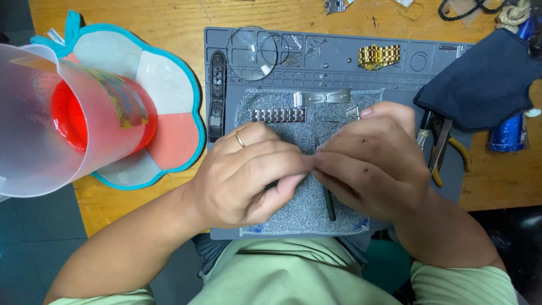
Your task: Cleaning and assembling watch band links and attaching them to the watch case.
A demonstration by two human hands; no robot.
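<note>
My left hand (248, 175), with a gold ring on one finger, and my right hand (372, 164) meet fingertip to fingertip over a grey cloth pad (305, 212). The right hand grips a thin dark tool (329, 206), whose end sticks out below the hand. The left fingers pinch closed on a small piece at the tool's tip, mostly hidden. Just beyond the hands on the pad lie a silver bracelet segment (276, 115) and a silver clasp (322, 97).
The grey work mat (339, 68) carries a round lens (252, 52), a black strap (217, 96), a gold bracelet (379, 56) and pliers (437, 149). A dark blue cloth (485, 79) lies at the right. A clear jug (34, 124) stands on a flower-shaped mat (169, 85) at the left.
</note>
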